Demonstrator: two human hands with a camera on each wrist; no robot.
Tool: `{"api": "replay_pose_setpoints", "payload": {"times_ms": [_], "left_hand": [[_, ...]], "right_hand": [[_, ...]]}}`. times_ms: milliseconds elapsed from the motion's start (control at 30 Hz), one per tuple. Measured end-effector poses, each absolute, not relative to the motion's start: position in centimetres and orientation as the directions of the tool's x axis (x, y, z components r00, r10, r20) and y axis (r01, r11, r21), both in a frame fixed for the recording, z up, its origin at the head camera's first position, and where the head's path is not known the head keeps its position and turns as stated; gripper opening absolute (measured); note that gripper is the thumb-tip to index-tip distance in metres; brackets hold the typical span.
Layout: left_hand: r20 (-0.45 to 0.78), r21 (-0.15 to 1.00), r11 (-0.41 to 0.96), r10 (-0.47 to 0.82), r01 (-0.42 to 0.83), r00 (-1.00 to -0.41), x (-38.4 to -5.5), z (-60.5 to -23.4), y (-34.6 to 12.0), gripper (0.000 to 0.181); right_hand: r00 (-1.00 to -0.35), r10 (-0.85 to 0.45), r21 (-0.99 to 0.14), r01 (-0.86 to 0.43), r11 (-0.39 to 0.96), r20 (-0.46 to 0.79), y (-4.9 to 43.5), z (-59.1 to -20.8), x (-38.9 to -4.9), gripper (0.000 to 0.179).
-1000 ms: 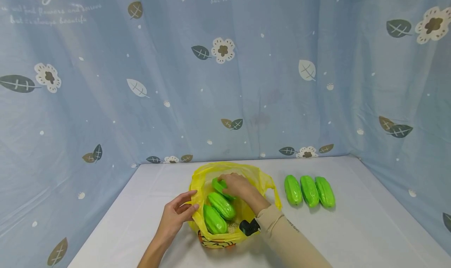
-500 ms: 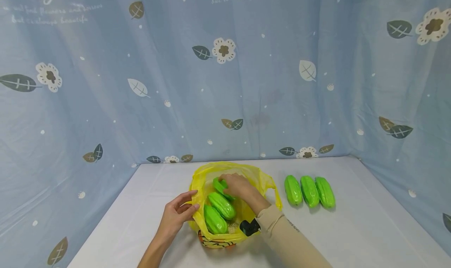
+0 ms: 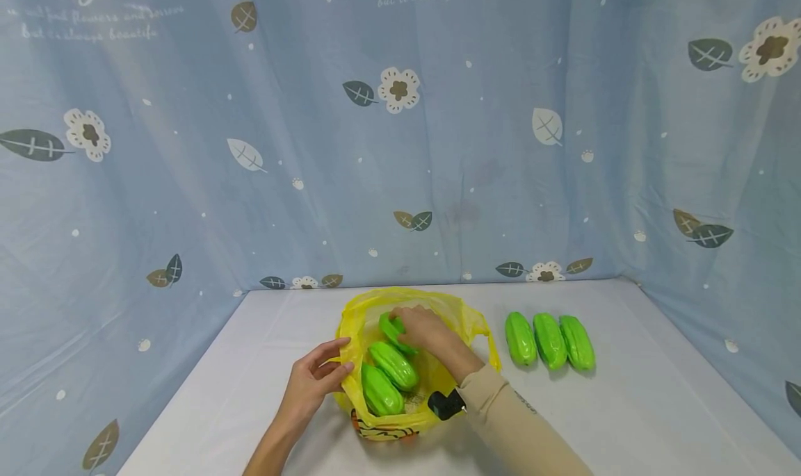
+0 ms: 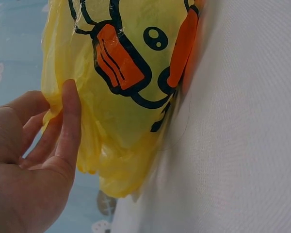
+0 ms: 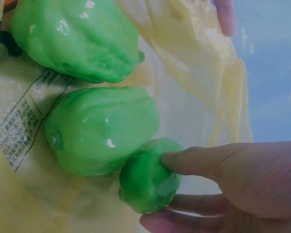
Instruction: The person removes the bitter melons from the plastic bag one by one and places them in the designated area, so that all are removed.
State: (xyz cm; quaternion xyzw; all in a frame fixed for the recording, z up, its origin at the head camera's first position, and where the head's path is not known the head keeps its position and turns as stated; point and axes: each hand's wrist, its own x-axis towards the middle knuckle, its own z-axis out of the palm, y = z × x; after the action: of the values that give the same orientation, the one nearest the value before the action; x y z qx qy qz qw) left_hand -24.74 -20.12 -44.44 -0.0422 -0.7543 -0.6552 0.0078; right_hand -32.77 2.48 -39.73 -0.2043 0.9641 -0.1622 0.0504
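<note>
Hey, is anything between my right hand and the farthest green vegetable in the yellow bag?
Nothing visible: your right hand grips that green vegetable, while two others lie nearer you in the yellow bag.

Blue curtain (image 3: 300,128): white script, upper right, "but it's always beautifu", cut-off line above beginning "u will find"; upper left, similar wording, fainter, under large cropped lettering. Yellow plastic bag (image 5: 199,58): small dark printed lines (image 5: 24,128), illegible. Beige sleeve (image 3: 522,424): tiny dark lettering (image 3: 524,401), illegible.
</note>
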Motion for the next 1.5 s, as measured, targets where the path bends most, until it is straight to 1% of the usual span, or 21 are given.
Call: {"api": "replay_pose_setpoints", "payload": {"times_ms": [267, 533, 967, 1367, 1500], "left_hand": [[0.068, 0.988, 0.137, 0.060, 0.076, -0.996, -24.8, -44.4, -20.2, 0.046], [0.067, 0.987, 0.140, 0.058, 0.074, -0.996, -24.8, -44.4, -20.2, 0.046], [0.067, 0.988, 0.133, 0.061, 0.075, -0.996, -24.8, -44.5, -20.3, 0.046], [0.074, 0.989, 0.125, 0.075, 0.083, -0.994, -24.8, -44.6, -20.3, 0.046], [0.068, 0.989, 0.126, 0.069, 0.076, -0.995, -24.8, -44.6, -20.3, 0.046]], "right_hand": [[-0.910, -0.415, -0.291, -0.389, 0.874, -0.029, 2.7, -38.7, -32.5, 0.041], [-0.903, -0.428, -0.278, -0.401, 0.873, -0.041, 3.0, -37.8, -32.0, 0.044], [-0.891, -0.454, -0.321, -0.430, 0.844, -0.001, 4.1, -35.8, -30.7, 0.044], [-0.873, -0.487, -0.380, -0.462, 0.802, 0.033, 5.5, -35.5, -29.7, 0.050], [-0.867, -0.496, -0.397, -0.468, 0.790, 0.036, 5.9, -35.4, -29.4, 0.049]]}}
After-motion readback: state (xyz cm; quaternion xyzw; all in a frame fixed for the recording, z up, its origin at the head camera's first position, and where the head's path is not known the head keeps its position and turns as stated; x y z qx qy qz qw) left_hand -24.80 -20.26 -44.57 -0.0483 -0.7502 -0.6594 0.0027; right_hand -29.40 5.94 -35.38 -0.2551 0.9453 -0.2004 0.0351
